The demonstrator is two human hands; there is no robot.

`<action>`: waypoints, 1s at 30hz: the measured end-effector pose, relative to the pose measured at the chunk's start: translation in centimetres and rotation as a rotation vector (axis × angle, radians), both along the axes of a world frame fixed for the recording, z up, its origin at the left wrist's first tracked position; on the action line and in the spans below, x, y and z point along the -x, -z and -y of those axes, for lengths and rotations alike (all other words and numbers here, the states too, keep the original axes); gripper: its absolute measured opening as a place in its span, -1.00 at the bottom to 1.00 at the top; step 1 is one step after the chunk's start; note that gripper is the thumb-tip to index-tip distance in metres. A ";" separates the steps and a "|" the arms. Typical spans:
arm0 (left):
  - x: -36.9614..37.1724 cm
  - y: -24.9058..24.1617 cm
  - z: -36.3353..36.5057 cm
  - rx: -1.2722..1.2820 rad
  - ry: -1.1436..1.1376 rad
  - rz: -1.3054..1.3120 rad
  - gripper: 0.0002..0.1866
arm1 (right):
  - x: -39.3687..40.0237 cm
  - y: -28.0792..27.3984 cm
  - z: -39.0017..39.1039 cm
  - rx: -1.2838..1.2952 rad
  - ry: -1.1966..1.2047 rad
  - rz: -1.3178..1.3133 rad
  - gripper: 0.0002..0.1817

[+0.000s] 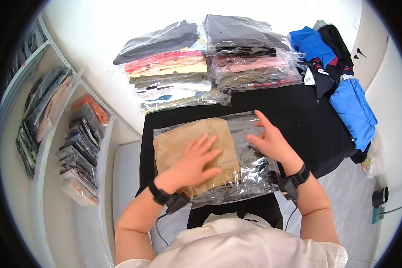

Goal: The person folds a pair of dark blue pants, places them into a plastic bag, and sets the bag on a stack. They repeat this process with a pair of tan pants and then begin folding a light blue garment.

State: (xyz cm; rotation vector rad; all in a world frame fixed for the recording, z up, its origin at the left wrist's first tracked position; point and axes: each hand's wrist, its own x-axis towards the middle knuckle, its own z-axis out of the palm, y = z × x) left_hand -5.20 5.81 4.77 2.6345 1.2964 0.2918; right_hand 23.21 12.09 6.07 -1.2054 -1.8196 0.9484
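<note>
A folded tan garment (228, 154) lies inside a clear plastic bag (254, 172) on the black-covered table (299, 116). It fills the left part of the bag, and the right part of the bag lies flat beside it. My left hand (195, 161) is over the tan garment with its fingers spread and slightly blurred. Over the bag's upper right part is my right hand (271, 140), its fingers apart and the index finger stretched towards the bag's top edge. Neither hand grips anything.
Two stacks of bagged clothes, a left stack (169, 71) and a right stack (250, 53), stand at the table's back. Loose dark clothes (335, 49) and a blue garment (353, 109) lie at the right. Shelves (49, 147) with bagged clothes are at the left.
</note>
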 end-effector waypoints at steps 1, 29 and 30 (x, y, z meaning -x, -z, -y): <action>-0.9 0.8 0.2 -0.004 0.003 -0.003 -0.24 | -0.2 0.8 -0.6 -0.004 0.003 -0.003 -0.36; 7.0 3.9 9.9 0.024 -1.104 0.768 -0.28 | -3.1 5.9 11.7 0.814 -0.631 -0.285 -0.69; 7.1 4.1 10.1 0.018 -1.114 0.772 -0.28 | -2.4 6.3 11.7 0.830 -0.725 -0.208 -0.61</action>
